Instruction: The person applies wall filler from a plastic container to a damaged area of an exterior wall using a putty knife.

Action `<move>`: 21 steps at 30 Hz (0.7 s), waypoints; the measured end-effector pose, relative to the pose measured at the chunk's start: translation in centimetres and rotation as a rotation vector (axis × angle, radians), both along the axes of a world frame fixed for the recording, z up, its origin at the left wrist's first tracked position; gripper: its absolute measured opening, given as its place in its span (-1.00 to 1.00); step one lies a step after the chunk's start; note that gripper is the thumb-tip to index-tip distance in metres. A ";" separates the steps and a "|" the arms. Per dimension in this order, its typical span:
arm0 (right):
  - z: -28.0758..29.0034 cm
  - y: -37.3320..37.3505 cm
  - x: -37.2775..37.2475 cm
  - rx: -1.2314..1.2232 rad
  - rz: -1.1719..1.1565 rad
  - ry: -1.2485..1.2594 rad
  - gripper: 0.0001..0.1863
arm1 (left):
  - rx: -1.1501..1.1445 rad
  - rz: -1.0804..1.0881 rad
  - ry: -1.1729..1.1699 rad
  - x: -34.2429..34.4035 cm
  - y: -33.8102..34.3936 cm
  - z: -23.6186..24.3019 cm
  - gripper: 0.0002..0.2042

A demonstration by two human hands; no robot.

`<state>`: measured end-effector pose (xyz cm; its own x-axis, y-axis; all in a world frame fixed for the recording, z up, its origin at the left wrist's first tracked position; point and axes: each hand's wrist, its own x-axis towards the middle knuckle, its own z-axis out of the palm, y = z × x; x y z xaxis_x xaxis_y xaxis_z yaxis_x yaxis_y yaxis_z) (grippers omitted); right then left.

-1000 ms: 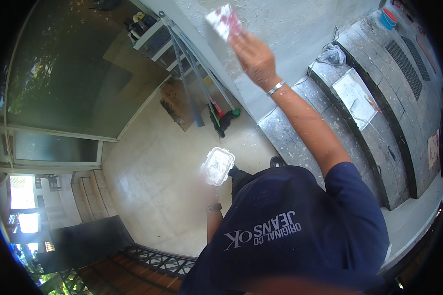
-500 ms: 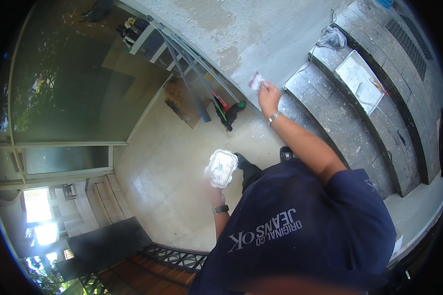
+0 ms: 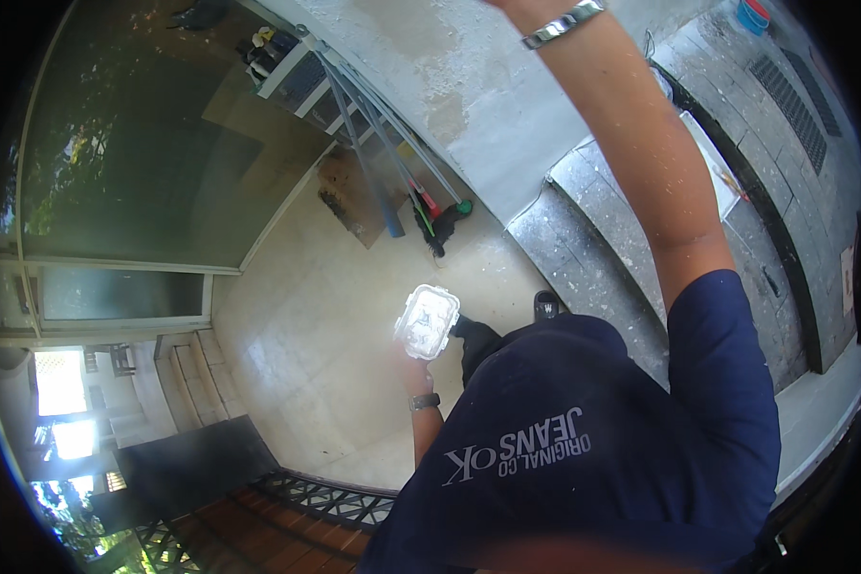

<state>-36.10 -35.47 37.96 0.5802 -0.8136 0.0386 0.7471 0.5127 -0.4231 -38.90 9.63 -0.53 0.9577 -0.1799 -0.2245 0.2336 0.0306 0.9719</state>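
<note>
A white rectangular container [image 3: 427, 322] with side clips rests in my left hand [image 3: 415, 375], held low over the floor. White paste-like material shows inside it. My left fingers are partly blurred and tucked against the near edge of the container. My right arm stretches up and across the steps toward the pale wall [image 3: 545, 91]. Only the base of my right hand [image 3: 507, 6], beyond a metal bracelet, shows at the top edge. Its fingers, and anything in them, lie outside the picture. The wall's paint is patchy and flaking in places.
Grey curved steps [image 3: 603, 220] spattered with white rise on the right, with a white board [image 3: 716, 165] and a blue-and-red bucket [image 3: 754, 16]. Long poles [image 3: 364, 124] and a green-edged broom [image 3: 440, 222] lean by the wall. A cardboard sheet [image 3: 359, 191] lies beside glass panels.
My right hand has moved up along the wall, nearly out of view; earlier it held a small white and reddish piece. The container in my left hand has barely shifted.
</note>
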 end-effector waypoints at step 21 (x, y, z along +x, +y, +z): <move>-29.0 1.5 -2.7 -1.335 -0.161 1.528 -0.77 | 0.202 0.355 -0.232 -9.6 10.4 -8.4 -0.55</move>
<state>-38.82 -34.00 8.95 0.6528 -0.7347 0.1845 -0.5145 -0.6089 -0.6038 -48.47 19.99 -8.92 0.9811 0.1935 0.0060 0.0188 -0.1256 0.9919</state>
